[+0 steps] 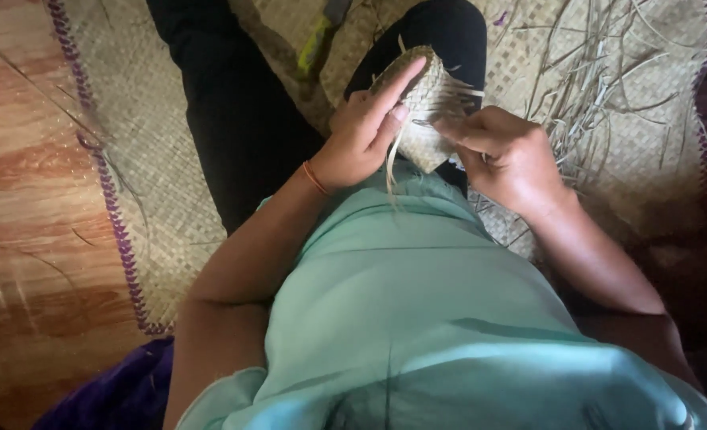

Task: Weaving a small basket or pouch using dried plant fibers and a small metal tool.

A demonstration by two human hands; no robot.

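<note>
Holding: a small woven piece (pixel 427 107) sits between both my hands, upper middle of the frame, over my lap.
Left hand: my left hand (pixel 365 127) is curled around the near side of the woven piece, the forefinger stretched out along its top edge, the other fingers bent in against it. An orange band (pixel 314 177) circles that wrist.
Right hand: my right hand (pixel 503 155) is closed to a pinch at the right edge of the woven piece, thumb and fingertips pressed together on a thin strip; what exactly is between them is too fine to make out.
Woven piece: pale straw colour, tight checked weave, loose strip ends sticking out on its right side and one strip hanging down below my left hand.
Mat: a large woven mat (pixel 142 167) with a purple stitched border lies under me, spreading across the upper half of the frame.
Loose strips: a heap of dry strips (pixel 600 72) lies on the mat at upper right, near my right hand.
Floor: wood-patterned floor (pixel 27 207) runs down the left side.
Clothes: black trousers (pixel 238 111) at upper centre, a light green shirt (pixel 433 318) filling the lower middle.
Cloth: purple cloth (pixel 123 394) at lower left.
</note>
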